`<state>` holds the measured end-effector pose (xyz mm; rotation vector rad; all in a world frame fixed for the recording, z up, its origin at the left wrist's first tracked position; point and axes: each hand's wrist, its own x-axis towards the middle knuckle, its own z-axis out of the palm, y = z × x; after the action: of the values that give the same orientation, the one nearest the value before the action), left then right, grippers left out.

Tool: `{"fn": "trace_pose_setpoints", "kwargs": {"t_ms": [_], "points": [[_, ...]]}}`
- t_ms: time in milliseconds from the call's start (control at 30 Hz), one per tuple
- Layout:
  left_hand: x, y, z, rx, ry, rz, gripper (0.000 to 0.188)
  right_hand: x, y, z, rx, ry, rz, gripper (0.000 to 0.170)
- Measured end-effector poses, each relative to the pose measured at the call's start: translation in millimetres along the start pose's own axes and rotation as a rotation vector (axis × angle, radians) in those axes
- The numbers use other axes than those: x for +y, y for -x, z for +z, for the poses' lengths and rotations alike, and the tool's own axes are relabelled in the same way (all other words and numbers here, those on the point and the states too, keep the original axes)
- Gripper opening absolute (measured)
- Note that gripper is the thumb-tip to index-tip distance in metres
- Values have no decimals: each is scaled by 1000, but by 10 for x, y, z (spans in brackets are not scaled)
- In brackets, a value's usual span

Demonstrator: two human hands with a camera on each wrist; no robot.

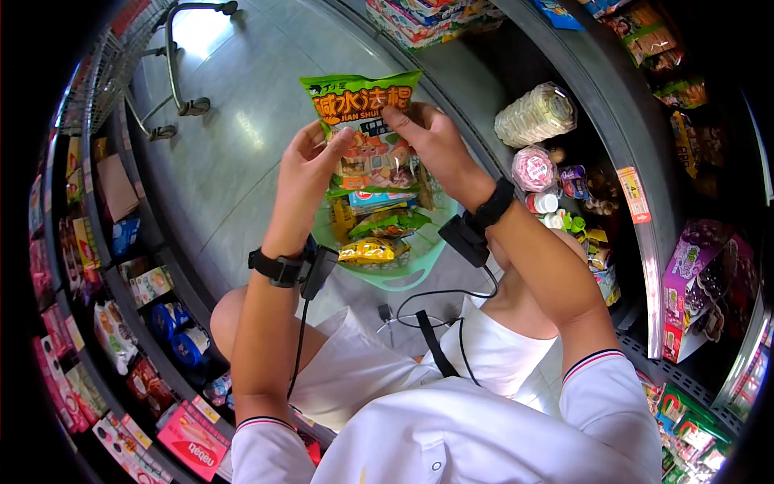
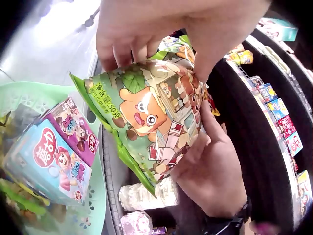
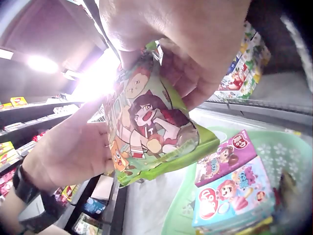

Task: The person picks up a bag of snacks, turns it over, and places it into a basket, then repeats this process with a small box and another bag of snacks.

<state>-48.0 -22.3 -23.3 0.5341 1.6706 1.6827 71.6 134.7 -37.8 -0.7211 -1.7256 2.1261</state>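
A green snack bag (image 1: 372, 165) with orange lettering is held upright in front of me over a basket. My left hand (image 1: 313, 165) grips its left side, thumb on the printed front and fingers behind. On the other side my right hand (image 1: 439, 145) holds it the same way. In the left wrist view, cartoon food figures cover the bag (image 2: 146, 117). Below it, the pale green basket (image 1: 403, 280) contains a yellow packet (image 1: 372, 250), a green packet (image 1: 390, 223), and a light-blue box (image 2: 54, 164) beside a purple box (image 2: 73, 128).
Stocked shelves flank the aisle, with a pink box (image 1: 192, 437) low on the left. On the right lower shelf stand a clear ribbed container (image 1: 536, 115) and a pink-topped jar (image 1: 534, 168). A cart's wheeled frame (image 1: 172, 73) is at upper left on the tiled floor (image 1: 242, 105).
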Motion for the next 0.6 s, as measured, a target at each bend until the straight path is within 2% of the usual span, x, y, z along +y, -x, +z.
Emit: {"fn": "trace_pose_setpoints", "kwargs": {"t_ms": [233,333,533,600], "points": [[-67,-31,-31,31,-28,38,32,-32,22,38,-5,-11,-24,45],[-47,-9,-52,12,-87,19,26,-77,43,44,-12,-23,21,46],[-53,-3,-45,49,-99,18,27,-32,16,41,-35,-35,-5,47],[-65,-15,-17,49,-5,14,27,-19,13,44,-51,-51,4,48]]}}
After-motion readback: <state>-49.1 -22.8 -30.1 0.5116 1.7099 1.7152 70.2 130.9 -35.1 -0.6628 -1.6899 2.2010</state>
